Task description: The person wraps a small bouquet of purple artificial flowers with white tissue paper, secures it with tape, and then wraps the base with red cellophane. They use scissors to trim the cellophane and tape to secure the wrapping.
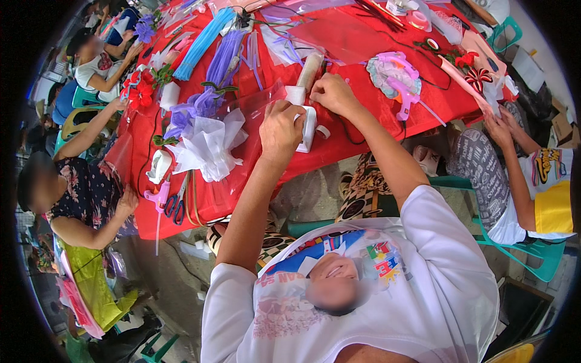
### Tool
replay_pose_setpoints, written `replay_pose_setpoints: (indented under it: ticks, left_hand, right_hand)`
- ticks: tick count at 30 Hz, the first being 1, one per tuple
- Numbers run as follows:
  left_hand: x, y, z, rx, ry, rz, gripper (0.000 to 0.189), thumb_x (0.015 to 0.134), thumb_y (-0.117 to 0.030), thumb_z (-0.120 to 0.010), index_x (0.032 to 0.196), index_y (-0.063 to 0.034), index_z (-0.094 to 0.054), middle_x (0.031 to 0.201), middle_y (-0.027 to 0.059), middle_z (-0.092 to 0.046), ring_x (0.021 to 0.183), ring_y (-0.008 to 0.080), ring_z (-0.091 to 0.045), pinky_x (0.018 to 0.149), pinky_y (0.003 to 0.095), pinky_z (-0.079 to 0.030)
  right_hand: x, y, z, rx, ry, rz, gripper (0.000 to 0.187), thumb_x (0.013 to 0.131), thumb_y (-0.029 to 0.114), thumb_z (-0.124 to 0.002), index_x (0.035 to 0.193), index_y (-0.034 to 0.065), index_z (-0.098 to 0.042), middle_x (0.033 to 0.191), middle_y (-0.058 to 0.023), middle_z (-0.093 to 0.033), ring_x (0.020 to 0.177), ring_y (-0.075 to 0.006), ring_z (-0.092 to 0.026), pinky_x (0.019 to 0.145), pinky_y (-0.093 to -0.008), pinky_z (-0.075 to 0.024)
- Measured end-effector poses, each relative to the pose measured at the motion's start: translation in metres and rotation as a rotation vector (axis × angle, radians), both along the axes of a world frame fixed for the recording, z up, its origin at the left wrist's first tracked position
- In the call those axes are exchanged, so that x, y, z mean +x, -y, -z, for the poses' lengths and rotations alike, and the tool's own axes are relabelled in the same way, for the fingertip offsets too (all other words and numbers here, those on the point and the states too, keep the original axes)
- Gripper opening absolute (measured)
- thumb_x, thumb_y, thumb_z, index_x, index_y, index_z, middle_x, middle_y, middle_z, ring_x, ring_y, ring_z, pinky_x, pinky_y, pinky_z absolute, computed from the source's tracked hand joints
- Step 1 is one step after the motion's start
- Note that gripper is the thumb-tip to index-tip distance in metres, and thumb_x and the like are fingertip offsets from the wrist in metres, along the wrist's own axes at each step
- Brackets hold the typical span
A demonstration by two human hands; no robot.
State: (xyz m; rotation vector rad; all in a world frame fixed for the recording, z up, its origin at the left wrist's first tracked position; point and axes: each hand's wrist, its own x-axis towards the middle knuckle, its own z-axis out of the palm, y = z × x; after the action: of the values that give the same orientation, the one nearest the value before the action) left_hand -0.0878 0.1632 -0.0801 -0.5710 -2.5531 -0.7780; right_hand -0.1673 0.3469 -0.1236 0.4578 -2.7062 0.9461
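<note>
My left hand is over the table beside a white power strip and a small white block, its fingers bent; whether it grips anything is hidden. My right hand is curled near a roll of clear film, its fingertips close together, and I cannot tell what they hold. A small white tape roll lies beside the strip. To the left rest a bunch of purple fuzzy-stem flowers and crumpled white wrapping. Clear plastic film spreads by my left hand.
On the red-covered table are pink glue guns, scissors, a white tape dispenser and blue fuzzy stems. Cords cross the cloth. People sit left and right, a co-worker's hands near a pink wrap.
</note>
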Motion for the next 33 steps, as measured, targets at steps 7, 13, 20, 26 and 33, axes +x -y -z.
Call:
replay_pose_setpoints:
  ticks: [7, 13, 20, 26, 33]
  left_hand:
    - [-0.002, -0.015, 0.005, -0.227, 0.009, 0.159, 0.014, 0.078, -0.018, -0.068, 0.092, -0.0166, -0.071, 0.085, 0.0071, -0.063, 0.082, 0.0289, -0.064, 0.067, 0.0405, -0.053]
    - [-0.004, -0.023, 0.010, -0.504, -0.056, 0.231, 0.014, 0.081, -0.016, -0.059, 0.090, -0.0155, -0.070, 0.084, 0.0082, -0.063, 0.084, 0.0269, -0.066, 0.066, 0.0402, -0.055]
    - [-0.010, -0.027, 0.002, -0.630, 0.081, 0.240, 0.012, 0.079, -0.017, -0.065, 0.088, -0.0098, -0.068, 0.087, 0.0108, -0.065, 0.083, 0.0266, -0.068, 0.065, 0.0391, -0.055]
    - [-0.018, -0.024, 0.001, -0.684, 0.089, 0.302, 0.015, 0.080, -0.013, -0.062, 0.094, -0.0078, -0.066, 0.085, 0.0118, -0.065, 0.080, 0.0277, -0.069, 0.064, 0.0395, -0.056]
    - [-0.015, -0.024, -0.003, -0.613, 0.092, 0.306, 0.011, 0.083, -0.014, -0.060, 0.091, -0.0086, -0.064, 0.086, 0.0117, -0.066, 0.079, 0.0290, -0.069, 0.063, 0.0413, -0.055]
  right_hand:
    - [0.005, -0.005, -0.009, -0.267, 0.275, -0.108, 0.019, 0.071, 0.022, -0.073, 0.079, 0.0045, -0.072, 0.083, -0.0149, -0.067, 0.079, -0.0260, -0.066, 0.071, -0.0362, -0.0497]
    - [0.006, -0.003, -0.002, -0.233, 0.189, -0.120, 0.018, 0.072, 0.017, -0.072, 0.083, 0.0025, -0.071, 0.084, -0.0120, -0.070, 0.077, -0.0240, -0.066, 0.068, -0.0359, -0.0504]
    - [0.014, -0.005, -0.011, -0.441, 0.175, -0.014, 0.011, 0.079, 0.011, -0.063, 0.083, 0.0031, -0.069, 0.084, -0.0117, -0.070, 0.079, -0.0243, -0.067, 0.071, -0.0357, -0.0518]
    - [0.052, -0.014, -0.022, -0.182, 0.287, -0.001, 0.015, 0.083, 0.013, -0.059, 0.088, 0.0020, -0.068, 0.088, -0.0134, -0.068, 0.082, -0.0225, -0.065, 0.073, -0.0347, -0.0493]
    - [0.088, -0.019, -0.020, -0.005, 0.119, 0.018, 0.029, 0.079, 0.031, -0.067, 0.085, 0.0025, -0.067, 0.090, -0.0170, -0.060, 0.091, -0.0345, -0.059, 0.078, -0.0450, -0.0477]
